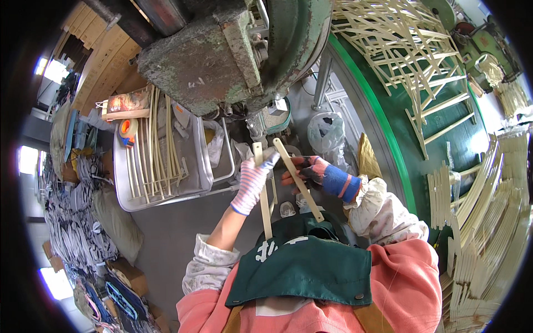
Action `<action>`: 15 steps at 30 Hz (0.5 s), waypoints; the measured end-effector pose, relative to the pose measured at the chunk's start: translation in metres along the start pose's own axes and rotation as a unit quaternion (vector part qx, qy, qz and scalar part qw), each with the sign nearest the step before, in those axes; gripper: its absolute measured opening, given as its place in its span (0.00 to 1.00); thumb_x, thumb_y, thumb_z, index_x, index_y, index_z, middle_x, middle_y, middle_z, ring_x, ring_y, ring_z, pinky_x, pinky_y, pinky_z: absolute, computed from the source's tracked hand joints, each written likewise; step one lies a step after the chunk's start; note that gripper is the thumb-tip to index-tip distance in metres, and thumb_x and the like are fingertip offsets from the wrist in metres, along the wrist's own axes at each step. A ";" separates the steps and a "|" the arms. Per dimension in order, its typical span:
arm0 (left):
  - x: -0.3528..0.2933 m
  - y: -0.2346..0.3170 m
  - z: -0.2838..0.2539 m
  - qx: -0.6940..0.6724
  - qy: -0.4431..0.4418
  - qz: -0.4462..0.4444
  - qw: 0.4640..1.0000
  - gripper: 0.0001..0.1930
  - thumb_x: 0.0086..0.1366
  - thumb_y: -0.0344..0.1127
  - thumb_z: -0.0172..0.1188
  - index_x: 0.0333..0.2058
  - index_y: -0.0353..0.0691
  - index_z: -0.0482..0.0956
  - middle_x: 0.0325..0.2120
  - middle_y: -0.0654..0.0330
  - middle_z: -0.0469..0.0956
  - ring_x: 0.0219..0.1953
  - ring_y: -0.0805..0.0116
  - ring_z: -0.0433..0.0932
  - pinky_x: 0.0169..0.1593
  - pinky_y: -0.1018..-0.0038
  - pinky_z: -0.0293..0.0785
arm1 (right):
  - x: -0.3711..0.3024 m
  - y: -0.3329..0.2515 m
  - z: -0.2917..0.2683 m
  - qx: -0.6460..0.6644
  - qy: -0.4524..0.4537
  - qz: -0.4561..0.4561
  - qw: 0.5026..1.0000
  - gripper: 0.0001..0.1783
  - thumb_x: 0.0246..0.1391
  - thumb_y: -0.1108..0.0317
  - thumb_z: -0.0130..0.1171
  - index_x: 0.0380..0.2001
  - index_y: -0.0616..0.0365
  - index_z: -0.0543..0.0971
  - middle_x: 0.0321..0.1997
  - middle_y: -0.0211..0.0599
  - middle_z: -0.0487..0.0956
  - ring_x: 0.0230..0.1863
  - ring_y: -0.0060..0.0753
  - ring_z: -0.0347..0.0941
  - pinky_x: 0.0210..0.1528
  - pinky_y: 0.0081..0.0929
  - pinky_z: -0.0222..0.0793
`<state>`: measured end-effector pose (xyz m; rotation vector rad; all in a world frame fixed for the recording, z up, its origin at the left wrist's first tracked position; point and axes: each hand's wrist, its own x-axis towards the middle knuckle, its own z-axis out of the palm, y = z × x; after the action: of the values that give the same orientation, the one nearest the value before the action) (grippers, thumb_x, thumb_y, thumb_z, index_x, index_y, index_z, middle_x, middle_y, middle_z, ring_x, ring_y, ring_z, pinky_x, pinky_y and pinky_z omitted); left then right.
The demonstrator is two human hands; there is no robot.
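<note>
My left hand [250, 187], in a white and pink striped glove, grips a pale flat slat [266, 221] with a hole at its top end. The slat stands nearly upright, its lower end close to my dark green apron [300, 272]. In my right hand [323, 174], gloved in blue with dark, stained fingers, is a second slat [306, 194] with holes near its ends. This one slants down to the right, its top beside my left fingertips. Behind them, another narrow pale piece [273, 194] shows; what it belongs to is unclear.
A worn green machine [194, 66] looms straight ahead. A grey metal cart [123, 191] with long strips and a tape roll [128, 128] stands left. On the right, a green-topped table [444, 136] bears piled slats [411, 50]. A plastic bag [326, 133] lies beyond my right hand.
</note>
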<state>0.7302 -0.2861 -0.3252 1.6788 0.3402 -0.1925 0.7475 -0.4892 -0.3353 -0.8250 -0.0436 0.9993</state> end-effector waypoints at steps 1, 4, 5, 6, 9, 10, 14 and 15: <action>0.003 0.003 0.006 0.043 -0.002 -0.020 0.999 0.13 0.56 0.42 0.63 0.35 0.40 0.80 0.16 0.75 0.67 0.19 0.85 0.59 0.23 0.82 0.54 | 0.002 -0.004 0.004 -0.031 -0.012 0.019 0.999 0.25 0.52 0.77 0.45 0.56 0.65 0.60 0.46 0.50 0.74 0.48 0.43 0.73 0.41 0.36 0.75; 0.002 0.008 0.004 -0.017 -0.030 -0.016 0.999 0.12 0.58 0.45 0.60 0.28 0.41 0.79 0.15 0.75 0.66 0.18 0.84 0.57 0.21 0.81 0.54 | 0.003 -0.015 0.011 -0.059 -0.047 0.044 0.996 0.26 0.51 0.78 0.42 0.56 0.65 0.60 0.46 0.50 0.75 0.49 0.40 0.73 0.43 0.33 0.75; 0.002 0.009 -0.001 -0.012 -0.028 -0.020 0.999 0.13 0.57 0.46 0.61 0.29 0.41 0.79 0.15 0.75 0.64 0.18 0.85 0.56 0.21 0.81 0.54 | 0.002 -0.017 0.012 -0.073 -0.042 0.060 0.995 0.27 0.51 0.78 0.41 0.57 0.65 0.59 0.47 0.50 0.74 0.49 0.40 0.73 0.44 0.33 0.74; 0.000 0.010 -0.005 0.001 -0.018 -0.052 0.998 0.13 0.58 0.45 0.60 0.32 0.40 0.80 0.15 0.75 0.65 0.18 0.85 0.56 0.21 0.81 0.53 | 0.002 -0.019 0.012 -0.072 -0.063 0.057 0.994 0.27 0.51 0.78 0.41 0.57 0.65 0.59 0.47 0.50 0.74 0.49 0.40 0.73 0.45 0.32 0.74; -0.005 0.008 -0.019 -0.075 -0.034 -0.078 0.994 0.12 0.59 0.42 0.59 0.33 0.39 0.79 0.16 0.71 0.70 0.18 0.83 0.64 0.22 0.82 0.60 | 0.002 -0.018 0.010 -0.077 -0.067 0.092 0.991 0.26 0.52 0.77 0.41 0.57 0.65 0.59 0.47 0.50 0.74 0.48 0.40 0.73 0.44 0.31 0.74; -0.005 0.008 -0.020 -0.098 -0.026 -0.050 0.994 0.11 0.59 0.41 0.59 0.33 0.39 0.79 0.16 0.70 0.70 0.18 0.83 0.66 0.22 0.82 0.61 | 0.005 -0.018 0.010 -0.089 -0.074 0.089 0.989 0.26 0.52 0.77 0.41 0.57 0.65 0.59 0.47 0.50 0.74 0.48 0.40 0.73 0.44 0.31 0.74; -0.003 0.009 -0.019 -0.109 -0.074 -0.077 0.988 0.10 0.57 0.38 0.61 0.32 0.36 0.79 0.17 0.67 0.73 0.19 0.80 0.70 0.24 0.82 0.66 | 0.017 -0.018 0.021 -0.129 -0.056 0.097 0.985 0.22 0.55 0.73 0.45 0.54 0.64 0.63 0.42 0.45 0.77 0.42 0.32 0.76 0.41 0.28 0.75; -0.002 0.010 -0.019 -0.093 -0.076 -0.090 0.989 0.10 0.57 0.37 0.61 0.31 0.36 0.79 0.17 0.67 0.73 0.18 0.79 0.71 0.24 0.82 0.67 | 0.018 -0.019 0.025 -0.158 -0.022 0.118 0.980 0.22 0.56 0.70 0.47 0.54 0.64 0.64 0.40 0.44 0.77 0.40 0.31 0.76 0.40 0.27 0.75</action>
<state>0.7300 -0.2688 -0.3121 1.4397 0.3833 -0.4077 0.7615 -0.4664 -0.3114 -1.1164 -0.1479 1.2547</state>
